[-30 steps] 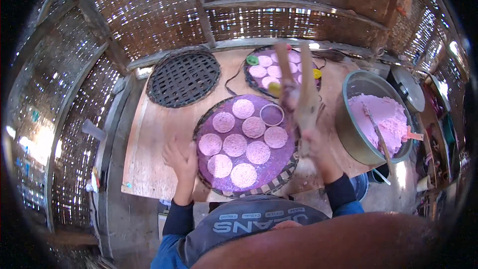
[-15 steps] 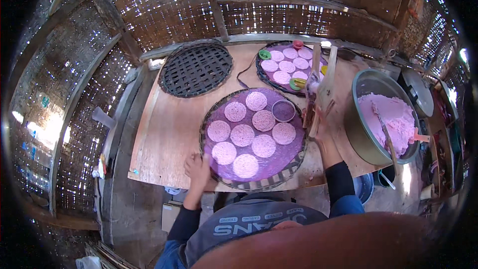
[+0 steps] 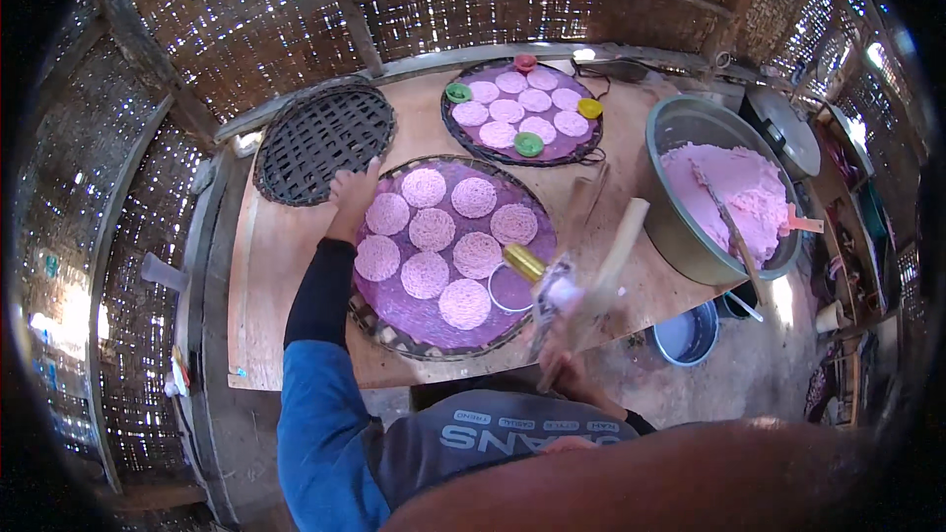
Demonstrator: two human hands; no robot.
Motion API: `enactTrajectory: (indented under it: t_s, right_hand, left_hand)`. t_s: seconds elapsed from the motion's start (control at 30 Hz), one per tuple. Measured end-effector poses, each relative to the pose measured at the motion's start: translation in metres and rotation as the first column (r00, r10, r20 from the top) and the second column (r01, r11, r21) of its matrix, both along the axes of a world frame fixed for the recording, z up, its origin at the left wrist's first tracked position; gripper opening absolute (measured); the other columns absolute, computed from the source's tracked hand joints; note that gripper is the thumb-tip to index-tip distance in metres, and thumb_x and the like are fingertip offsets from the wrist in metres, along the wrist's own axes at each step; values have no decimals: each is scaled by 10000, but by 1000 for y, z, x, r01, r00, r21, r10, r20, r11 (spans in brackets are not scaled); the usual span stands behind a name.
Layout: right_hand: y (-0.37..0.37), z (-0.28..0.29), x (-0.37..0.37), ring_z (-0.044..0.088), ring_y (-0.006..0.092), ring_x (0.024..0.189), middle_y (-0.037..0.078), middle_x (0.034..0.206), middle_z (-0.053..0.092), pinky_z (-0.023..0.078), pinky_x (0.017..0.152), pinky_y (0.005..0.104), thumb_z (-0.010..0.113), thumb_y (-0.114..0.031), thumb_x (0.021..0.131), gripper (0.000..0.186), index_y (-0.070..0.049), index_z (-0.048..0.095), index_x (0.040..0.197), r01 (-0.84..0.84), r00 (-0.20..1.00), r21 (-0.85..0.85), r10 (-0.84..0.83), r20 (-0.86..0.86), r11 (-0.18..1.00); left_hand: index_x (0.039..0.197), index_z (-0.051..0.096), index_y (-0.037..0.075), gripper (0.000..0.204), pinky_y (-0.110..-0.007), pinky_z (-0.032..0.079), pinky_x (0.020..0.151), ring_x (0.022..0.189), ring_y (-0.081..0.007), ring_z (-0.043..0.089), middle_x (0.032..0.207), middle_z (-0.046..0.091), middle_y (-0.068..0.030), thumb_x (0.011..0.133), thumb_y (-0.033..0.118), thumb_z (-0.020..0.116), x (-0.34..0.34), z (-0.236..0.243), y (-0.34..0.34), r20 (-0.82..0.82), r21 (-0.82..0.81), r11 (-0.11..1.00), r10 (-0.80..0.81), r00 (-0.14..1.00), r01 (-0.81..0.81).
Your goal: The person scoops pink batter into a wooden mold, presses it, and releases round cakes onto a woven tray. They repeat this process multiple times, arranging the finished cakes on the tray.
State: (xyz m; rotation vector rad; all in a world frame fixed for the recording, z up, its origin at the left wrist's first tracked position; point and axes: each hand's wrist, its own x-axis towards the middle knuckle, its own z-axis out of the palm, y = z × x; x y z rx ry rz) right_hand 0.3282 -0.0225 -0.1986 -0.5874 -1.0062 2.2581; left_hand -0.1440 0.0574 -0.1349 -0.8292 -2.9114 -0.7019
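A round woven tray [image 3: 361,320] lined with purple sheet lies before me, bearing several pink lacy discs [image 3: 432,230]. A thin metal ring [image 3: 510,289] rests at the tray's right side. My left hand [image 3: 352,197] is at the tray's far left rim, fingers apart; whether it touches the rim I cannot tell. At the tray's near right, my right hand [image 3: 564,371] grips a wooden-handled press [image 3: 631,229]. The press is tilted and blurred, with a gold cylinder [image 3: 524,262] pointing over the tray near the ring.
A big basin [image 3: 662,222] of pink dough [image 3: 724,187] with a wooden stick stands right. Behind are a dark lattice tray [image 3: 323,143] and another disc-filled tray [image 3: 455,133] with small red, green and yellow cups. A blue-rimmed bucket [image 3: 687,335] sits below the table's right edge.
The tray has turned clockwise, carrying the ring from far right to near right. My left hand went from the near left to the far left rim. My right hand brought the press closer to me.
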Motion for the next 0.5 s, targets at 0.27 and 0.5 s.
enactTrajectory:
  t_s: [0.27,0.5]
  right_hand:
    - [68,118,2,537,186,930,81,1053,542,446,774,314,680,-403,725,688,-11,407,1220,-334,907,209,253,337,919]
    - [124,169,-15,546,180,904,90,1044,558,455,760,322,523,-481,839,603,4,461,1190,-604,736,-8,562,378,797]
  left_hand:
    - [1364,187,30,714,-292,312,910,1050,-160,400,1219,367,-87,869,449,487,156,105,18,97,961,192,-907,409,199]
    - [1286,403,11,700,-373,341,949,1154,-313,445,1181,518,-62,885,575,297,161,148,-14,-196,945,-160,-976,-99,-286]
